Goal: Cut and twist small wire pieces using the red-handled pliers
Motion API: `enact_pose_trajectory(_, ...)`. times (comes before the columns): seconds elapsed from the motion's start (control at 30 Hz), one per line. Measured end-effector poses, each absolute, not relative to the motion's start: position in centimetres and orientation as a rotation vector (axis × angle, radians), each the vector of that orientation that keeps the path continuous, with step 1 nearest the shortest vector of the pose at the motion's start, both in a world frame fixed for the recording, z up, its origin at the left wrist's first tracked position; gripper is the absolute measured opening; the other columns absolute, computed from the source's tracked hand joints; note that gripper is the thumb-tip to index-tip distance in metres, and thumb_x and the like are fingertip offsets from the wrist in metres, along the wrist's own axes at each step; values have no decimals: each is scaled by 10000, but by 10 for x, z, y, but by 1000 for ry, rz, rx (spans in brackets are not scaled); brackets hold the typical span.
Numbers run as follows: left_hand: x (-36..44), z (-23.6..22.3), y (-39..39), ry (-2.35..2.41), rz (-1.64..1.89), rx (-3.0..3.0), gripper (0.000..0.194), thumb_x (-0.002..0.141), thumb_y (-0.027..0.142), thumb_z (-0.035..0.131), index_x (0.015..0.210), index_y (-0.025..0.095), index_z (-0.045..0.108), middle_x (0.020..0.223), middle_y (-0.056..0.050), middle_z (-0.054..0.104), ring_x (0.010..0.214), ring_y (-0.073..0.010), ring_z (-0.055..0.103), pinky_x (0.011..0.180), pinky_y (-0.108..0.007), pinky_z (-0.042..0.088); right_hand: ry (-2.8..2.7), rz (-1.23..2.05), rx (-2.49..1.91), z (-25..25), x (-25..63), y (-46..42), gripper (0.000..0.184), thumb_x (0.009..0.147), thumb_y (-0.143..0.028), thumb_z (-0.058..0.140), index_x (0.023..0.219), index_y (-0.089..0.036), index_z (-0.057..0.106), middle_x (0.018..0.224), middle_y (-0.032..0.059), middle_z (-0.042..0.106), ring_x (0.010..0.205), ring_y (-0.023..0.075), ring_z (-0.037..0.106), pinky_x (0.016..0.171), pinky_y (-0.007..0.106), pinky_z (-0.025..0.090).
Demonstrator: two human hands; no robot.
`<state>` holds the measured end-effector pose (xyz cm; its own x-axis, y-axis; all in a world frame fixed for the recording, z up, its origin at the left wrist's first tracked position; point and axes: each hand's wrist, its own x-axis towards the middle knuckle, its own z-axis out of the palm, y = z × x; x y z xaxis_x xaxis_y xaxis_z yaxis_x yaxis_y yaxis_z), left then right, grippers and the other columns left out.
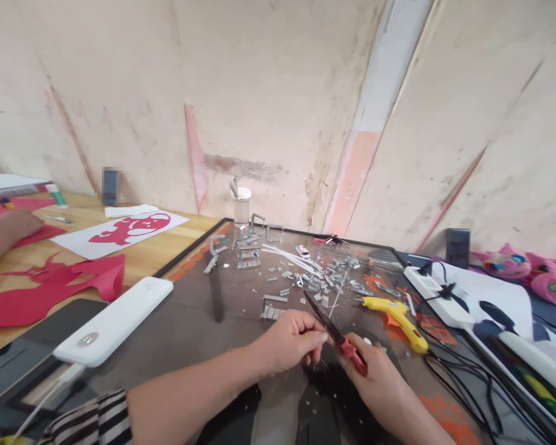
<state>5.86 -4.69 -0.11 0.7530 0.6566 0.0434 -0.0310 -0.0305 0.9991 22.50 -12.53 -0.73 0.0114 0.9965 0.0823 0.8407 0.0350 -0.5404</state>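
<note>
My right hand [370,371] is closed around a red-handled tool [352,355]. Its long, dark, narrow end points up and away to the left; whether it is a cutter, scissors or pliers I cannot make out. Close by on the left, my left hand [296,337] is closed in a pinch near the tool's dark part. Anything between its fingertips is too small to name. Beyond both hands, many small grey pieces [319,284] lie scattered on the dark tabletop [189,327]. Small grey chair-like assemblies [249,254] stand further back, near several thin white strips [291,256].
A yellow glue gun [398,315] lies at right, beside black cables [467,377] and a white power strip [440,300]. A white power bank [115,318] is on the left. Another person's hand [13,228] rests on red paper. A lidded jar [241,207] stands at the back.
</note>
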Motion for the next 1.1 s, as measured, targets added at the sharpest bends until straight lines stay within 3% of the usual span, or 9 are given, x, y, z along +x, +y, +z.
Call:
enact_pose_trajectory(0.1, 55, 2, -40, 553, 529, 1559, 181, 740, 257, 506, 728, 107, 606, 471, 34, 511, 405, -55, 411, 440, -174, 341, -1849, 722, -1747, -1, 227, -127, 105, 802, -268, 445, 790, -188, 513, 722, -6, 574, 670, 143, 505, 606, 218, 380)
enact_pose_trajectory(0.27, 55, 5, -42, 545, 520, 1560, 190, 753, 257, 498, 747, 105, 612, 469, 31, 512, 412, -56, 406, 449, -179, 339, -1819, 832, -1709, 6, 231, -131, 109, 782, -205, 456, 855, -187, 535, 813, 0, 602, 751, 153, 521, 680, 237, 381)
enact_pose_trajectory(0.6, 55, 8, -46, 540, 494, 1477, 216, 760, 295, 533, 779, 105, 632, 460, 33, 499, 405, -51, 379, 445, -182, 301, -1850, 737, -1772, 9, 230, -134, 35, 779, -208, 458, 766, -195, 487, 725, -20, 561, 658, 129, 476, 602, 217, 353)
enact_pose_trajectory(0.9, 49, 15, -46, 508, 447, 1193, 207, 745, 308, 576, 762, 110, 634, 460, 30, 490, 387, -38, 336, 409, -182, 191, -1868, 288, -1846, 4, 223, -129, 113, 770, -173, 422, 670, -209, 384, 598, -31, 472, 526, 113, 388, 516, 213, 263)
enact_pose_trajectory(1.1, 44, 20, -36, 524, 492, 1683, 200, 752, 289, 560, 711, 116, 652, 500, 9, 538, 460, -69, 416, 479, -196, 301, -1867, 506, -1771, 5, 222, -131, 113, 794, -207, 408, 682, -206, 428, 574, -39, 463, 517, 107, 397, 492, 186, 292)
